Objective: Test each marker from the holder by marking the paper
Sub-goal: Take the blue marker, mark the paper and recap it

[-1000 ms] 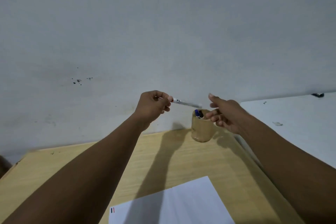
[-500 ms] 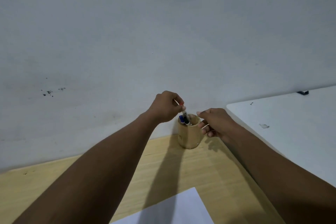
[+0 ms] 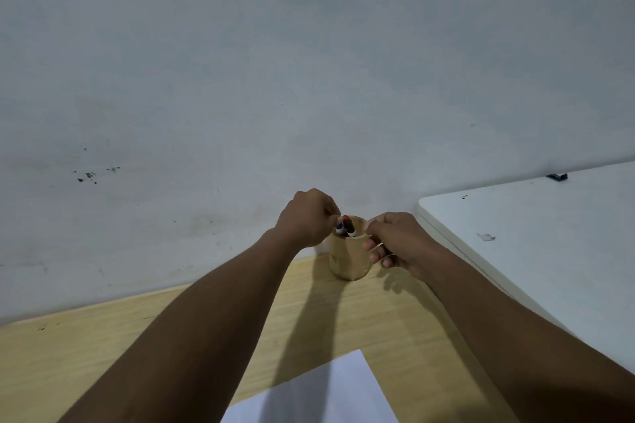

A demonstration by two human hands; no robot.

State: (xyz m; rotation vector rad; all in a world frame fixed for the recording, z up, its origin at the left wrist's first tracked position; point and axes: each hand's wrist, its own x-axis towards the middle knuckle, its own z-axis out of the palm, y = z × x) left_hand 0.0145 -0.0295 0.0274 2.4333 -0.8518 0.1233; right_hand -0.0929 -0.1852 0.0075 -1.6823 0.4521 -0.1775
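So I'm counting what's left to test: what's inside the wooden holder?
Inside the wooden holder, three marker tops show: a blue cap, a red cap and a dark cap. The left hand covers the rim beside them; their barrels are hidden.

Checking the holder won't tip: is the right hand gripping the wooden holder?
Yes, the right hand wraps its fingers around the side of the wooden holder standing on the table.

The holder [image 3: 347, 259] looks like pale matt wood, as does the grained desk [image 3: 103, 347] beneath it; the paper [image 3: 319, 395] nearer the person is smooth, matt white.
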